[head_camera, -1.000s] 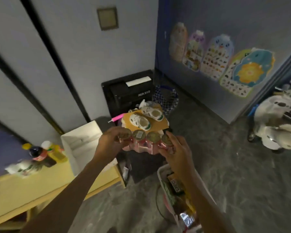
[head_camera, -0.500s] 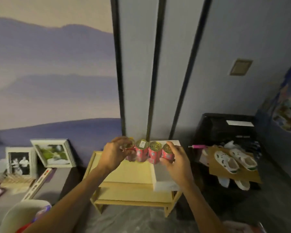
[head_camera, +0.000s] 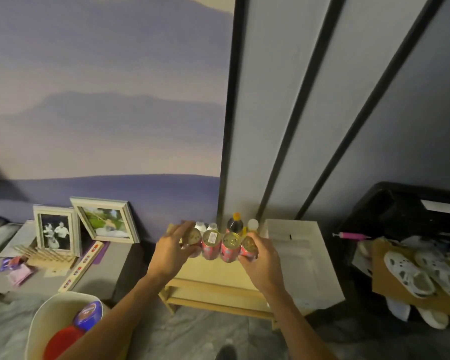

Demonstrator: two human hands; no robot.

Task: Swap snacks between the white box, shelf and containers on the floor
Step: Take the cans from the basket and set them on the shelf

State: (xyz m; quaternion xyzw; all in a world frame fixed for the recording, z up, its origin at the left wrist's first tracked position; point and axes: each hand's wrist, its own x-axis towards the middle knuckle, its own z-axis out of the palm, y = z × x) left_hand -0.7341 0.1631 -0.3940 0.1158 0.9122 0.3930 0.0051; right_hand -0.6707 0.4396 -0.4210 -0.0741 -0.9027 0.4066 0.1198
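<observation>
wooden shelf (head_camera: 213, 271) is seen just beneath. row of four cans (head_camera: 220, 246), long axis left-right, is gripped at its ends by curled fingers (head_camera: 179, 235) of left hand (head_camera: 170, 253) and right hand (head_camera: 263, 261); white box (head_camera: 299, 255) lies rightward.

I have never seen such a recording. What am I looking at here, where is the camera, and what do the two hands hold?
There is no machine here: a person works with bare hands. The one picture comes from a camera worn on the person's head, looking forward and down. The left hand and the right hand grip the two ends of a row of four red cans, over a wooden shelf. Whether the cans touch it, I cannot tell. Some bottles stand at the back of the shelf, and a white box lies at its right end. On the floor, lower left, stands a pale container with a blue-topped item inside.
</observation>
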